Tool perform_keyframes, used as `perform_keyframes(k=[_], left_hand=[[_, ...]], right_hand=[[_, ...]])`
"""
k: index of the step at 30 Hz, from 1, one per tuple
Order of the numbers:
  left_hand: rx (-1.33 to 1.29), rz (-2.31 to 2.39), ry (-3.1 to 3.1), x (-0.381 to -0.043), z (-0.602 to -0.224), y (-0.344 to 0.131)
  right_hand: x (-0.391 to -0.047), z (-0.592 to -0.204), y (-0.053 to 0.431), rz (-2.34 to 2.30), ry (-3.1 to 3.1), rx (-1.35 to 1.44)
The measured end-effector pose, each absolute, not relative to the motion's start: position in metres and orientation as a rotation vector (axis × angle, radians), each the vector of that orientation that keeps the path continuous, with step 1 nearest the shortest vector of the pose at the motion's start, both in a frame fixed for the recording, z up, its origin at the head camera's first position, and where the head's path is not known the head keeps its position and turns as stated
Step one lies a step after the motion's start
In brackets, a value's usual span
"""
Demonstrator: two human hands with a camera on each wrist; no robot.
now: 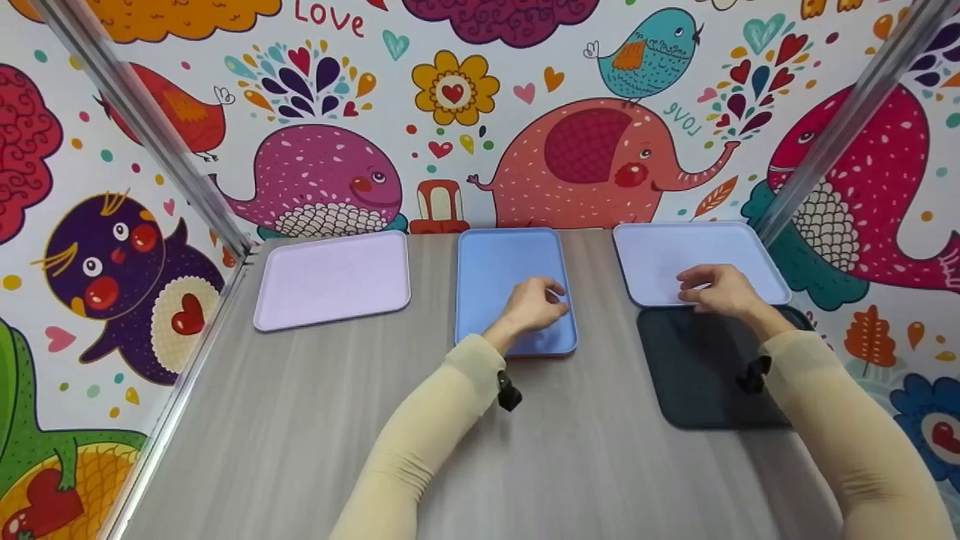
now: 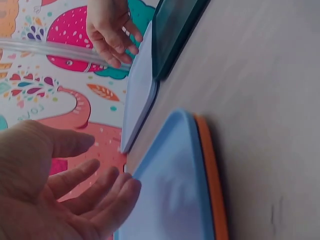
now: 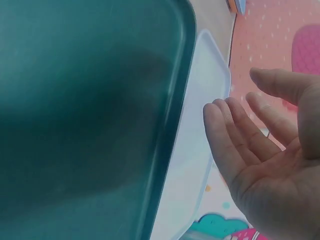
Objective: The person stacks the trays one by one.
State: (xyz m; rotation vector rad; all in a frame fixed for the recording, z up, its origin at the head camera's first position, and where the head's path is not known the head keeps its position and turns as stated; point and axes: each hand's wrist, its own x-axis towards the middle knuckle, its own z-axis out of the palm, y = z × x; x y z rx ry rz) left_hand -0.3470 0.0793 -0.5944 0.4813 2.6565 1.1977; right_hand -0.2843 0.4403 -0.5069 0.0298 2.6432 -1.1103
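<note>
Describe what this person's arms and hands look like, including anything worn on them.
Both arms wear long cream sleeves, creased along the forearms and ending in lighter cuffs. A small black device sits at the left wrist, and a similar black piece at the right. The left hand and right hand are bare, with no gloves or rings in view.

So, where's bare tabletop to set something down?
Broad: tabletop between the lilac tray and left sleeve, then left sleeve to dark green tray. Narrower strips flank the blue tray. Crowded: right, with periwinkle tray behind dark green tray.
</note>
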Motion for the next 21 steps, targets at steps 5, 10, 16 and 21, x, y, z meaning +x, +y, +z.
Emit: perform_keyframes(k=[5, 10, 16, 21], left_hand=[[0.428, 1.222, 2.596, -0.339, -0.599, 0.103], [0.315, 1.223, 2.589, -0.309, -0.592, 0.130], [0.266, 1.204, 2.566, -0.279, -0.587, 0.159], [0.222, 1.215, 2.512, -0.251, -0.555, 0.168]], right_hand=[[-0.275, -0.509, 0.466, -1.111, 2.674, 0.071], [-0.262, -0.511, 0.496, -1.160, 2.639, 0.135], [-0.245, -0.509, 0.533, -1.082, 2.609, 0.232], [-0.234, -0.505, 0.556, -1.020, 2.617, 0.269]])
